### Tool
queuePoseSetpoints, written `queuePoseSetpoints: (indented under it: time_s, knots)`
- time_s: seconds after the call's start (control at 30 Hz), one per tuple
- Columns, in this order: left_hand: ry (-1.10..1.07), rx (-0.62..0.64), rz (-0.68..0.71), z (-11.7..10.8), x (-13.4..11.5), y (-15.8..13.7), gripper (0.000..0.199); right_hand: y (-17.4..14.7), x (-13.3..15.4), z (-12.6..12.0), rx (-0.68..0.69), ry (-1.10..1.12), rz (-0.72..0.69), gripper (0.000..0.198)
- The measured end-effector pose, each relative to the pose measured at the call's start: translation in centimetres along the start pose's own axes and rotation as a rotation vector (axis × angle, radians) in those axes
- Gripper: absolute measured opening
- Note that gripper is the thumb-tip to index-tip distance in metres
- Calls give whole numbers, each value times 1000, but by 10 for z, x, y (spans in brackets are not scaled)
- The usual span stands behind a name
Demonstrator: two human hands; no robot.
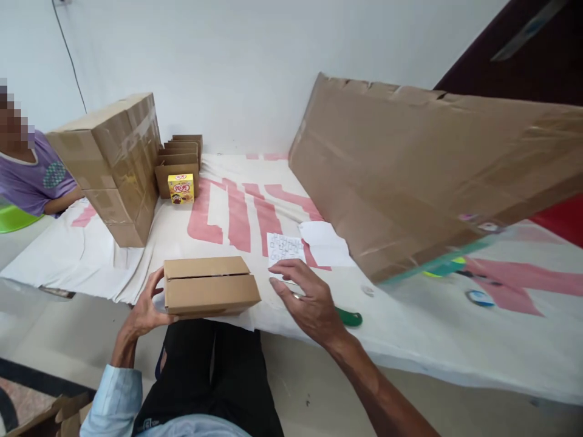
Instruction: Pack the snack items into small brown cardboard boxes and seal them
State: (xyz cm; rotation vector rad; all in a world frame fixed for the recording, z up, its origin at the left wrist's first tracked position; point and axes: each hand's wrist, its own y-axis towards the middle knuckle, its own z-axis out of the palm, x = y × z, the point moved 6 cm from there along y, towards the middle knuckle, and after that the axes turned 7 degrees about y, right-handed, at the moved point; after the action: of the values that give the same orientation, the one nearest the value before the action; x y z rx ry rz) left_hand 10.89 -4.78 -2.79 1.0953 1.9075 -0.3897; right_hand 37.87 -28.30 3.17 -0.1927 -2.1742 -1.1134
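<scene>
A brown cardboard box [212,292] lies at the table's front edge, its two top flaps folded in with a thin gap between them. My left hand [148,306] grips its left end, thumb low and fingers at the far side. To the right of the box hovers my right hand [310,297], a ring on one finger; its fingers are apart and curved, with nothing between them. Just beyond that hand lies a handwritten note [282,246], and a blank white sheet [325,243] is beside it. A green handle [350,317] shows partly behind my right wrist.
Stacked taped cartons [122,161] stand at the left, with cardboard dividers [182,155] and a small yellow box [181,189] beside them. A large cardboard sheet [410,164] leans over the right side. A tape roll [480,298] lies there. A person in purple [39,173] sits far left.
</scene>
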Motion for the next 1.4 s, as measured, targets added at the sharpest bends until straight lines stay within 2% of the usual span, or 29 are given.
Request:
queuePoseSetpoints:
  time_s: [0.13,0.27,0.43,0.93,1.4]
  knots:
    - [-35,-30,-6,5,-12,-14,113,9,38,24,110,-10,-130,14]
    - [-25,-41,20,8,-22,-18,111,8,49,34,171,-22,-172,15]
    - [-66,-43,47,14,-31,-20,115,0,46,37,189,-18,-166,17]
    - [18,-70,153,20,-46,-22,128,-13,29,33,175,-30,-94,17]
    - [44,-82,191,22,-54,-24,124,-14,22,24,152,-23,-64,15]
